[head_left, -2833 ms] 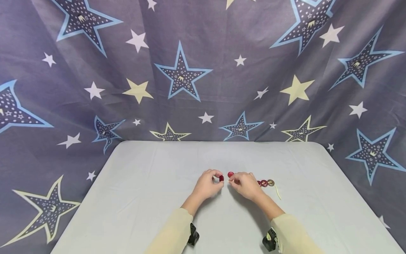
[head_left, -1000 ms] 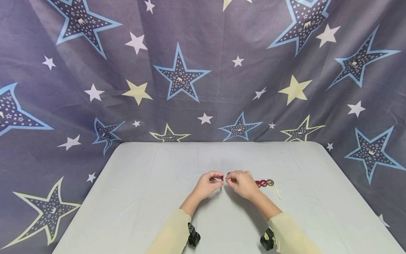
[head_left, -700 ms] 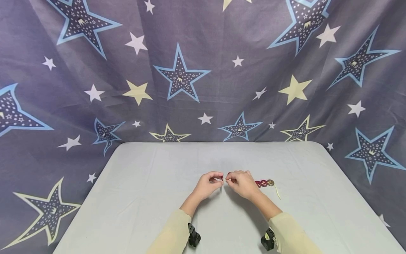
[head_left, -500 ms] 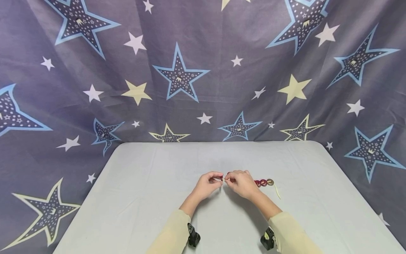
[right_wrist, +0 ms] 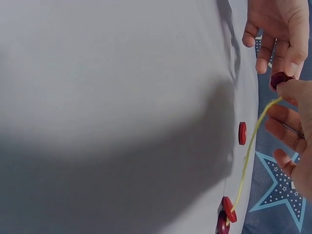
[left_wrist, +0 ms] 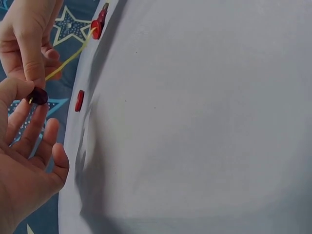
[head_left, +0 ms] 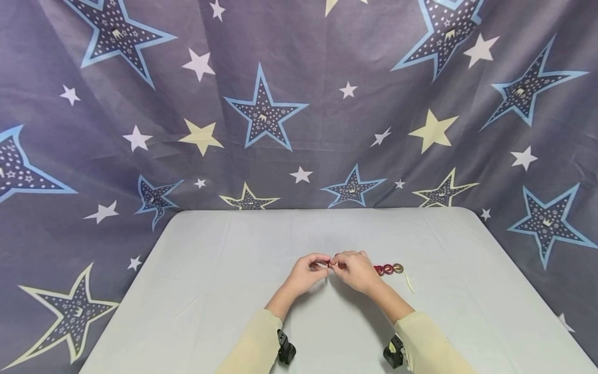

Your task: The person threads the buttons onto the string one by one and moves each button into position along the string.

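My left hand (head_left: 306,274) pinches a dark red button (left_wrist: 39,96) between thumb and fingertips, above the table. In the left wrist view its other fingers are spread. My right hand (head_left: 357,271) meets it from the right and pinches the yellow string (right_wrist: 248,151) right at the button. A short yellow tip pokes out of the button's face on the left hand's side. From the right fingers the string runs down to a row of strung buttons (head_left: 388,269), red, dark red and brownish, lying on the table. The right hand hides part of this row in the head view.
A loose red button (right_wrist: 242,133) lies on the table near the hands, mostly hidden by the right hand in the head view. The string's pale tail (head_left: 408,283) trails beyond the brownish button. A star-patterned curtain (head_left: 299,130) hangs behind the grey-white table (head_left: 224,301).
The hands have come together, closing the gap between string end and button. The held button has turned edge-on in the head view. The right hand now covers most of the loose red button.
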Demonstrator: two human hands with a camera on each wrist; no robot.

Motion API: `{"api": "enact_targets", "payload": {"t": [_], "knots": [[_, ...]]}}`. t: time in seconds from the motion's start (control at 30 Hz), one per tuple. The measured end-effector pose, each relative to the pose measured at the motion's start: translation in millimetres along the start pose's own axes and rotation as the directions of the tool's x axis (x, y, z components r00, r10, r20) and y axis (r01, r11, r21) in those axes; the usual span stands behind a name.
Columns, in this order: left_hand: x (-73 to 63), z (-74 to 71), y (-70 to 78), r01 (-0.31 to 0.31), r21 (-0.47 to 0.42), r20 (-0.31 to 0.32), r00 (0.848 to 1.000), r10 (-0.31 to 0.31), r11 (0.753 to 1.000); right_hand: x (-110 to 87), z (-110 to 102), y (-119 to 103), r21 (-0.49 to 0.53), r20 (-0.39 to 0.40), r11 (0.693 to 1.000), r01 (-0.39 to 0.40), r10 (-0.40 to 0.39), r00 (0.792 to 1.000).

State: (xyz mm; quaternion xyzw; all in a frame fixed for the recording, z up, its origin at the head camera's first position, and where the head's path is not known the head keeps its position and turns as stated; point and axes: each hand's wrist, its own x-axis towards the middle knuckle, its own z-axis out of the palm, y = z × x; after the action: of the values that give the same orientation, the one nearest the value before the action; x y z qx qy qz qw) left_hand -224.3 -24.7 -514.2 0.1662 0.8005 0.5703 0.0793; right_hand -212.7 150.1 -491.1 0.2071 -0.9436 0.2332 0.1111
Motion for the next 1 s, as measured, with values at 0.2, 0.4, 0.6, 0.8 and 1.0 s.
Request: {"api": "enact_targets", "payload": {"t": [0.2,0.4,0.6,0.8,1.0], "knots": [[0.8,0.8,-1.3,0.005,-0.003,-0.014,1.0,-0.005,1.0,-0.4,2.3,2.3,0.126,-0.007,0.992,0.022,-0.021,1.0],[0.4,-0.1,-0.9,0.005,0.003,-0.035,0.999,-0.005,1.0,-1.6,0.6,5.0,0.409,0.092,0.91,-0.07,0.035,0.995],[-0.2,-1.0,2.5,0.007,0.025,-0.041,0.999,-0.006,1.0,-0.1,-2.0,4.7,0.509,0.196,0.834,-0.211,0.127,0.972],[-0.6,-1.3,4.3,-0.061,0.064,-0.04,0.997,0.064,0.996,0.8,-0.4,6.2,0.529,0.2,0.811,-0.249,0.166,0.966],[-1.1,-0.6,4.8,-0.075,0.053,-0.09,0.993,0.079,0.996,1.1,-0.3,6.3,0.551,0.177,0.79,-0.268,0.203,0.963]]}}
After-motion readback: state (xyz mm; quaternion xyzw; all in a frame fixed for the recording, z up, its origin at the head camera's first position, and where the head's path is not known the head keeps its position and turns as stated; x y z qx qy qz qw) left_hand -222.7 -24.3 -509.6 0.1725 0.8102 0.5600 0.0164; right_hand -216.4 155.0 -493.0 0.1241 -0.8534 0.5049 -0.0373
